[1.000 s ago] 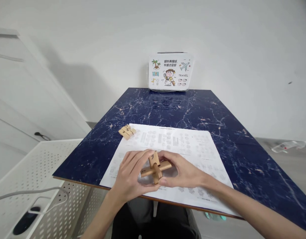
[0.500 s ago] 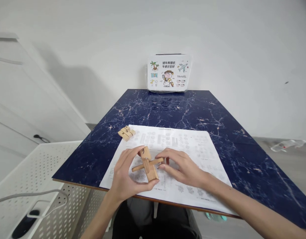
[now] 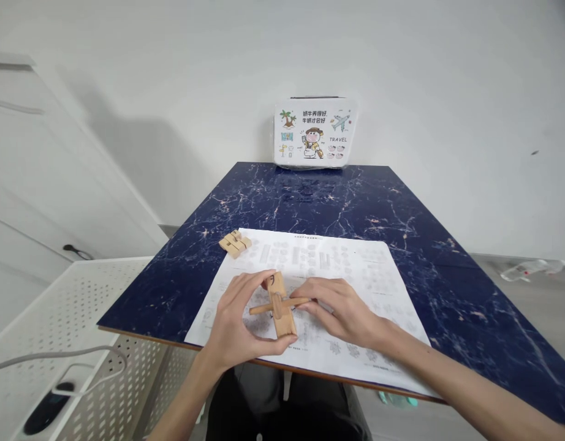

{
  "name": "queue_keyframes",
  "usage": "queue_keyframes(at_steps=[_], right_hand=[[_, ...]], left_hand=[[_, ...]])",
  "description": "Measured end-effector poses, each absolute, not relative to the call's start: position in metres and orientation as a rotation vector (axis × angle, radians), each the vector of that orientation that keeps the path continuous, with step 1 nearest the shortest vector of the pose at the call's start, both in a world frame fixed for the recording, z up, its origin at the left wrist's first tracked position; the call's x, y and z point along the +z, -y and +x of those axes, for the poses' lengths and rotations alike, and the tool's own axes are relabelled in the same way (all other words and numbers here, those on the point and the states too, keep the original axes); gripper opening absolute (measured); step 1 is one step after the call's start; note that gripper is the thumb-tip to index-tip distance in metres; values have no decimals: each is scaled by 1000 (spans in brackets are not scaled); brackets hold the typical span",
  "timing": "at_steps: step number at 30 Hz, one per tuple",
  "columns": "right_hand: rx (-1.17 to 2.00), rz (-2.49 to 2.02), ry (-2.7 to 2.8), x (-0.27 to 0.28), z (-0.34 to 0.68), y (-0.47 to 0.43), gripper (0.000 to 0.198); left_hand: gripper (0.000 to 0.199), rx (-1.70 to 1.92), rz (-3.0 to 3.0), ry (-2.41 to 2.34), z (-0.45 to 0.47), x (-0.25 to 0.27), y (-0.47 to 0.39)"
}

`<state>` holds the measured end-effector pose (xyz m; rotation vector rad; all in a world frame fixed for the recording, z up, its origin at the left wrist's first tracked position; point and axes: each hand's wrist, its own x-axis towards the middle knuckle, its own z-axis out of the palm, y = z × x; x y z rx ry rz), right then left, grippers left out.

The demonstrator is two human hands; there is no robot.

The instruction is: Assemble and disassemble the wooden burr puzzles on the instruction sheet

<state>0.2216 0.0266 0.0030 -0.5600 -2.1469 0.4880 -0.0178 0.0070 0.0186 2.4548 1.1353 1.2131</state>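
Observation:
My left hand [image 3: 239,321] grips a wooden puzzle block [image 3: 282,320] by its two ends, thumb at the near end and fingers at the far end. A dark mark shows on the block's far end. Across the block runs a thin wooden stick [image 3: 260,309], with a rounded wooden piece at the crossing. My right hand [image 3: 340,309] pinches the stick's right end between thumb and fingers. Both hands are over a printed sheet [image 3: 379,263] with rows of faint diagrams. Several notched wooden pieces [image 3: 235,244] lie together at the sheet's far left corner.
The sheet lies on a dark blue marbled table [image 3: 310,202]. A white case [image 3: 314,133] with cartoon prints stands at its back edge against the wall. To the left is a white perforated cart [image 3: 94,294] with a grey cable [image 3: 57,356] and a black object [image 3: 48,407].
My right hand has closed on the stick's right end. The stick now sits more level across the block, and the block has turned slightly more upright in view.

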Motion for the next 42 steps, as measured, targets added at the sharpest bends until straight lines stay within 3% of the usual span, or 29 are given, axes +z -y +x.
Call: queue_keyframes(at_steps=[9, 20, 25, 30, 35, 42], right_hand=[[331, -657, 2144, 2, 219, -23, 13], [400, -611, 2131, 3, 219, -25, 11], [700, -713, 2094, 4, 220, -26, 8], [1013, -761, 2014, 6, 219, -26, 20], [910, -779, 2067, 3, 216, -24, 9], [764, -797, 2104, -1, 218, -22, 17]], left_hand=[[85, 1166, 2406, -1120, -18, 20, -7], [87, 1170, 2403, -1111, -18, 20, -8], [86, 1169, 2350, -1115, -19, 19, -7], [82, 1184, 2226, -1094, -22, 21, -7], [84, 1122, 2183, -1079, -23, 20, -8], [88, 929, 2127, -1102, -20, 18, -8]])
